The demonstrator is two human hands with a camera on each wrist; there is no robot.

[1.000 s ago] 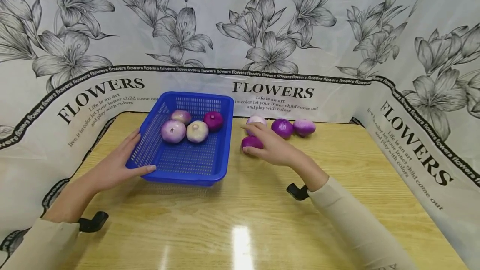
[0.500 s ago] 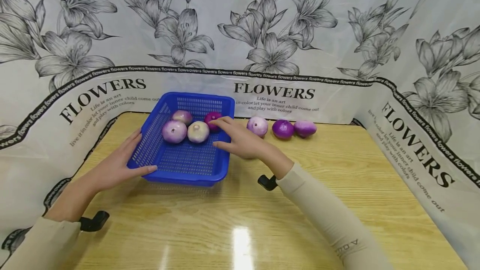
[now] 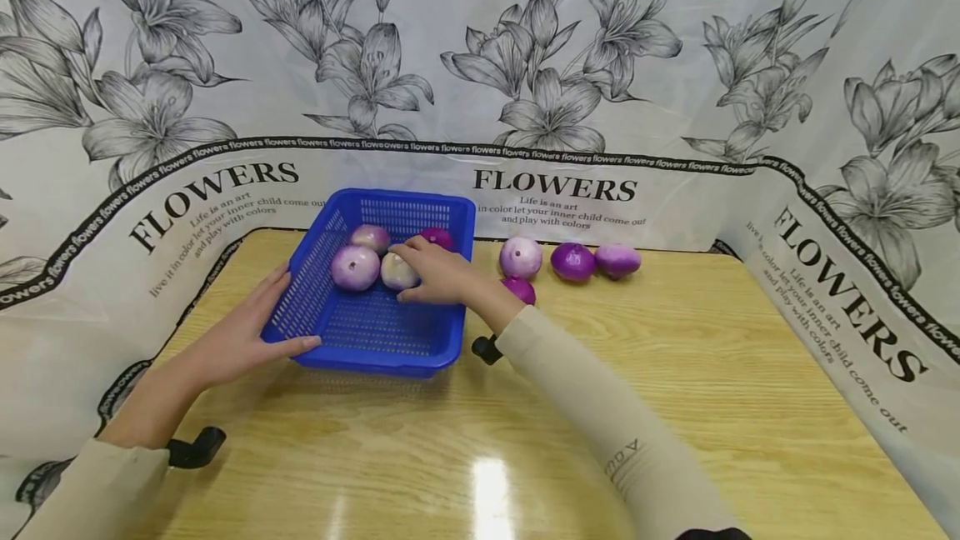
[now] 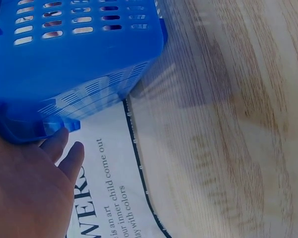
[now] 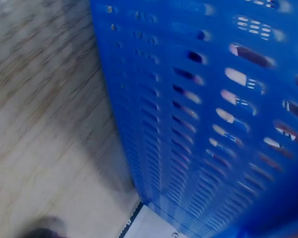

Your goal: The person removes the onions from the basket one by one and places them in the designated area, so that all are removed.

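Observation:
In the head view, a blue plastic basket (image 3: pixel 367 323) stands on the wooden table with peeled onions inside. My left hand (image 3: pixel 232 348) holds its left side, thumb at the near corner of the rim; the left wrist view shows fingertips under the rim. My right hand (image 3: pixel 435 272) reaches in over the right wall, fingers and thumb around a pale onion (image 3: pixel 397 273), which it partly covers. Beyond it lies a magenta onion (image 3: pixel 437 237), partly hidden. Two light purple onions (image 3: pixel 356 267) sit to the left. Only the perforated basket wall (image 5: pixel 188 99), blurred, fills most of the right wrist view.
Right of the basket several onions lie on the table: a whitish one (image 3: pixel 521 257), a magenta one (image 3: pixel 520 290) partly behind my right forearm, and two purple ones (image 3: pixel 573 262). Flower-printed cloth (image 3: pixel 555 132) walls in the table's back and sides.
My right hand has left the magenta onion on the table, crossed the basket's right wall and come down at the pale onion. The left hand keeps its place on the basket.

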